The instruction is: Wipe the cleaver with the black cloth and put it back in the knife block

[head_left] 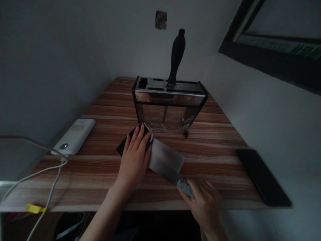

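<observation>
Two hands are at work in front of the knife stand [173,89], on its near side. Fingers of the right hand [204,202] are wrapped around the grey handle of a cleaver [167,159]. Its wide, shiny blade points up and to the left, toward the front left foot of the stand. The left hand [134,150] lies over a flat black piece [122,146] by that same foot, with its fingers spread on top. It is hard to tell if this hand is gripping the piece or just pressing on it. The far end of the blade meets the black piece under the left hand — whether it goes inside or below cannot be seen.

The stand has see-through sides and a metal top with slots, and one black handle [177,55] sticks up from it. All of this is on a striped wooden worktop [213,144]. Well to the left of the stand lies a white power bank [75,135] with a pale cable [51,190] — a yellow tag [34,209] is on the cable. Well to the right of the stand lies a flat black slab [263,177], close to the wall.
</observation>
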Demonstrator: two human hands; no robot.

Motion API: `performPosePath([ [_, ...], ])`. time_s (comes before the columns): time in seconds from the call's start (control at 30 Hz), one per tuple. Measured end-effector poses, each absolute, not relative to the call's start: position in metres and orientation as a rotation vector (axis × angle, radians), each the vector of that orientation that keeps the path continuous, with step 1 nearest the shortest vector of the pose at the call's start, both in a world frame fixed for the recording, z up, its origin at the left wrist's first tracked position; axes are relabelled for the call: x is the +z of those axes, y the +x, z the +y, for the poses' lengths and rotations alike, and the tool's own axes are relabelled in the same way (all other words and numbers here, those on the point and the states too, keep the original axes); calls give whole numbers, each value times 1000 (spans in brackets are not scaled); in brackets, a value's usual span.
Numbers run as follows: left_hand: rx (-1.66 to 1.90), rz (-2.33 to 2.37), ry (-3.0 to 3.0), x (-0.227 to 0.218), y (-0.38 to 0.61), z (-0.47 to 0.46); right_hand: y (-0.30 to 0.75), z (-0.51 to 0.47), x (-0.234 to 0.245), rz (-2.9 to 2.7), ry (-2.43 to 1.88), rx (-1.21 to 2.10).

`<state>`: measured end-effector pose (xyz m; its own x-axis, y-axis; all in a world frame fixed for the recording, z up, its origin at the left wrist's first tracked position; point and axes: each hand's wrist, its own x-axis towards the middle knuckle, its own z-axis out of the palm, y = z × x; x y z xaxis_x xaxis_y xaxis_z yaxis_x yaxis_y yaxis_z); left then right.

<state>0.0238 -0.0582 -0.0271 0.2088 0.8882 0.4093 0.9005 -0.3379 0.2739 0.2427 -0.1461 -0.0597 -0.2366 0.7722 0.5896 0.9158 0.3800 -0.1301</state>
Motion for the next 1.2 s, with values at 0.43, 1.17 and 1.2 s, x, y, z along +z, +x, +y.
performPosePath([
  [0.43, -667, -1617, -2595, -25, 54, -78, 243, -147, -59, -2060, -1454, -276],
  [1.17, -595, -1267, -2799, -38, 106, -119, 248, -149, -71, -2030, -1456, -342],
  [1.2, -595, -1266, -2801, -39, 106, -119, 248, -149, -71, -2032, -1453, -347],
])
